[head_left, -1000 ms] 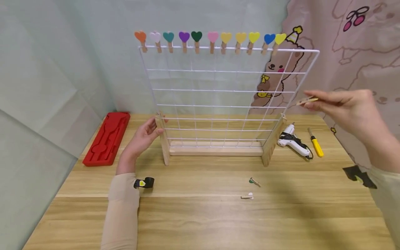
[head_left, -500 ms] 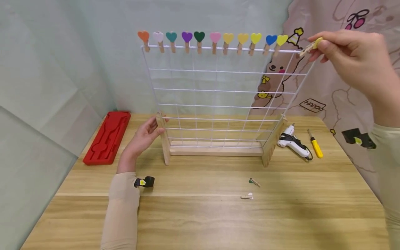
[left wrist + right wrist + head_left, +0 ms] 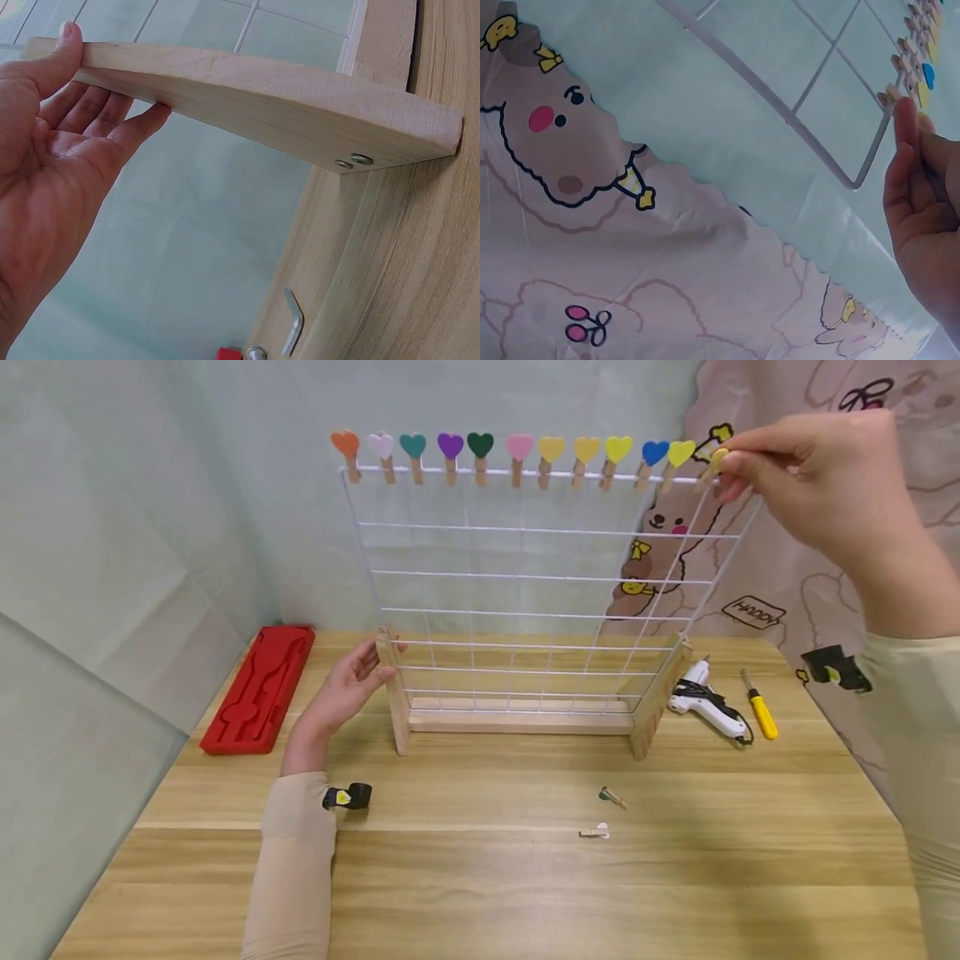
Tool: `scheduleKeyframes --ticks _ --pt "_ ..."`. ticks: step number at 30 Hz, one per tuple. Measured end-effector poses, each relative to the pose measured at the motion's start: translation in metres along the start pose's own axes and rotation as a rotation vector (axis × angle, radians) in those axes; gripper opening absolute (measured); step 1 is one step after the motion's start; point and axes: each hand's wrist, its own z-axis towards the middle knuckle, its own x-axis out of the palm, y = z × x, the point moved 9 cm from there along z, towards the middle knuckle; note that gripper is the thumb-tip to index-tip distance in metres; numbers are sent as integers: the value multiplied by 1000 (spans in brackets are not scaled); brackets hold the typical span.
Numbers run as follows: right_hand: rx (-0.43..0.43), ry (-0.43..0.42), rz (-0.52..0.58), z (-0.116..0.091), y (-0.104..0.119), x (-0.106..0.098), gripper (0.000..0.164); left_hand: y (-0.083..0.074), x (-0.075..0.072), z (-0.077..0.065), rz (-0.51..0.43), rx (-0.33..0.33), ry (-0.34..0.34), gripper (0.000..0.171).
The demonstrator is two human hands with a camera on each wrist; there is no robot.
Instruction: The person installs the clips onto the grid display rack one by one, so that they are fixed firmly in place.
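Observation:
A white wire grid stands upright in a wooden stand, with a row of heart clothespins clipped along its top wire. My left hand holds the stand's left wooden upright, thumb on one side and fingers on the other. Up at the grid's top right, my right hand pinches a clothespin with a yellow heart, its wooden end at the top wire. In the right wrist view, the fingers partly hide this clothespin. Two loose clothespins lie on the table, one green and one white.
A red molded tray lies at the left of the table. Right of the stand are a white glue gun and a yellow-handled screwdriver. The left wrist view shows a hex key behind the upright.
My right hand has risen from beside the grid to its top right corner, then shifted left, bringing the yellow-heart clothespin to the top wire. The left hand keeps its hold.

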Motion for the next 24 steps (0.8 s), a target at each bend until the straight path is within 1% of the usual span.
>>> scheduleKeyframes --ticks 4,6,8,12,14,17,19,24 --pt "-81 -13 -42 -2 9 3 26 2 -1 1 -4 9 3 47" --pt "-78 -31 -34 -3 9 3 25 5 -2 1 -5 12 8 48" --pt "-61 -48 -3 -4 7 3 25 9 -3 3 -4 20 14 49" --pt "-14 -53 68 -1 -1 4 25 13 -5 4 11 51 5 48" --pt "43 -9 98 1 -7 9 27 13 -4 4 24 69 -7 47" --pt "157 74 139 0 -18 18 30 11 -4 4 37 91 -26 46" --pt "221 109 168 -1 -23 22 31 10 -4 3 43 97 -38 45" --pt "261 107 218 -1 -26 23 32 11 -5 3 47 95 -51 44"
